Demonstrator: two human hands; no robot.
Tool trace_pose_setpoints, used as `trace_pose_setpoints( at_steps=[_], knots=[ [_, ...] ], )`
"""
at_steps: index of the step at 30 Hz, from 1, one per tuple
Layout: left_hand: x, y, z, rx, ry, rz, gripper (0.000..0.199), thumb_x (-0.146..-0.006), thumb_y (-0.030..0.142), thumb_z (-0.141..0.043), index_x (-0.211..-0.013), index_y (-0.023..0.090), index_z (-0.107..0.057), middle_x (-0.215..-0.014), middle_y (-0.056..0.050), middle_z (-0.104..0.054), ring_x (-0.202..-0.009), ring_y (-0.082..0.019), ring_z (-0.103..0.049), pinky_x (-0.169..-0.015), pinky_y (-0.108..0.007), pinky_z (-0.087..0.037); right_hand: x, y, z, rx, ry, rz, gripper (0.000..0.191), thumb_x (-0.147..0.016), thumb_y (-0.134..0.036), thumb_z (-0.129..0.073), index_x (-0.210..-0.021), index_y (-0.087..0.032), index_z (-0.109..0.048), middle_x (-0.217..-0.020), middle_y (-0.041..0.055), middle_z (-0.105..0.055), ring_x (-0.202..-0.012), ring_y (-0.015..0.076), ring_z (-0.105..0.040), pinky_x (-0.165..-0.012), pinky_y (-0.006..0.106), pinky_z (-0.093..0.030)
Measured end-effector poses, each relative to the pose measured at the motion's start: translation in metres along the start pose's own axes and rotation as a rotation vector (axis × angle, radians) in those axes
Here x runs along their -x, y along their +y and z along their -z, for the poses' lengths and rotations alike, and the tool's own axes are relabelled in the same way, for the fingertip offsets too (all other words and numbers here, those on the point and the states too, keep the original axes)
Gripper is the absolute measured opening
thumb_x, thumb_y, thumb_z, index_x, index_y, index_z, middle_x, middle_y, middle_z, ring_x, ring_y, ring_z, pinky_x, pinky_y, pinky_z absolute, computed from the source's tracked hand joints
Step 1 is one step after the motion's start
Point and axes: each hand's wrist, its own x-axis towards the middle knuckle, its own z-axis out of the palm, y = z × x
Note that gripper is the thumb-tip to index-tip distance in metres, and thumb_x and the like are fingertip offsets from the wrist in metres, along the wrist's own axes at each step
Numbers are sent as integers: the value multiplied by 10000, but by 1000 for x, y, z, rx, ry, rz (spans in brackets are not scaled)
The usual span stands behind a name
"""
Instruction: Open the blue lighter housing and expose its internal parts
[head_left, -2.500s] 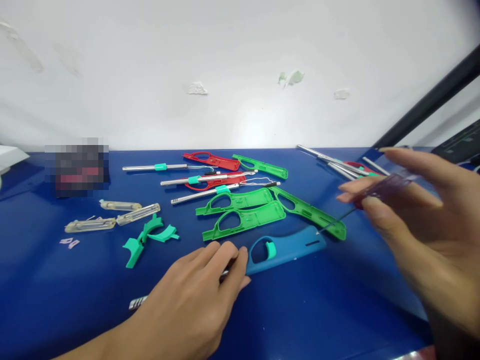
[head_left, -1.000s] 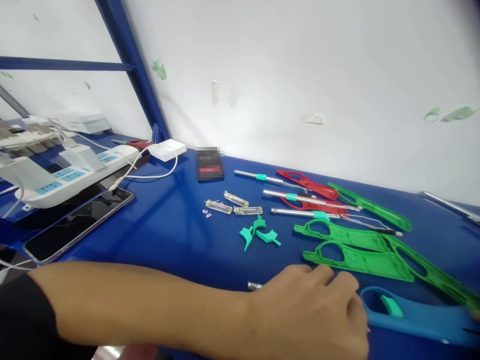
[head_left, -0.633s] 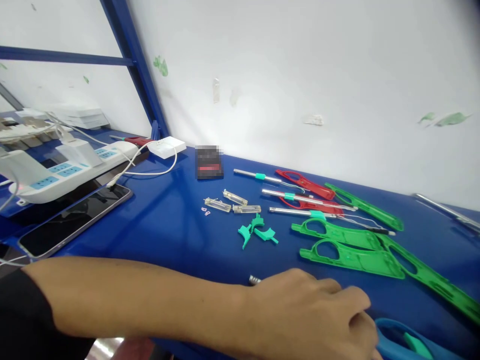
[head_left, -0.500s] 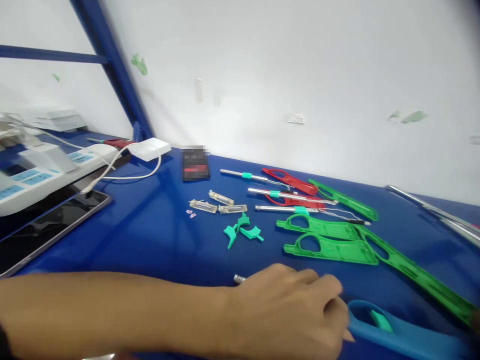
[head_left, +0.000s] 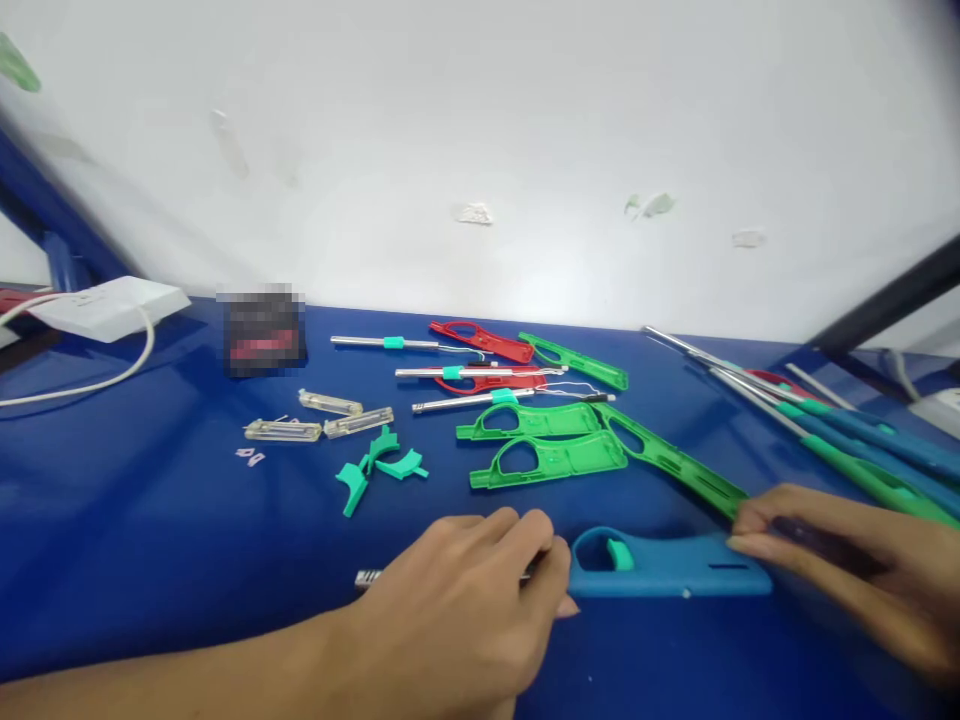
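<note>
A blue lighter body (head_left: 675, 567) with a teal trigger lies low in front of me. My left hand (head_left: 469, 605) is closed around its metal tube, whose slotted tip shows left of the knuckles. At the right, my right hand (head_left: 847, 560) pinches the end of a green shell half (head_left: 675, 465), just above the blue body's right end. Two more green shell halves (head_left: 562, 458) lie behind the blue body. Metal tubes (head_left: 465, 402) with teal collars and wires rest beyond them, beside red shell halves (head_left: 487, 342).
Teal triggers (head_left: 405, 465) and clear fuel tanks (head_left: 283, 431) sit left of centre. Several long lighters (head_left: 870, 440) are piled at the right. A dark blurred packet (head_left: 262, 330) and a white box with a cable (head_left: 120, 305) stand at the back left, near the wall.
The view has swung to the right, bringing the pile of lighters and more of my right hand into sight. My left hand still grips the blue lighter's tube.
</note>
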Motion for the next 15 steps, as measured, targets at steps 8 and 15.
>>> trace_pose_setpoints(
  at_steps=[8, 15],
  knots=[
    [0, -1, 2, -42, 124, -40, 276, -1129, 148, -413, -1139, 97, -684, -946, -77, -683, -778, -208, -696, -692, -331, -626, 0, 1, 3, -115, -157, -12, 307, -934, -597, -705, -826, -309, -712, -781, 12, -699, -697, 251, -659, -602, 334, -519],
    [-5, -2, 5, -23, 182, -63, 476, -1170, 163, -231, -1089, 119, -698, -897, -65, -700, -712, -185, -688, -642, -319, -608, -14, -11, 12, -269, -279, -1, 365, -951, -558, -712, -742, -263, -667, -741, 11, -633, -675, 215, -614, -628, 324, -487]
  ],
)
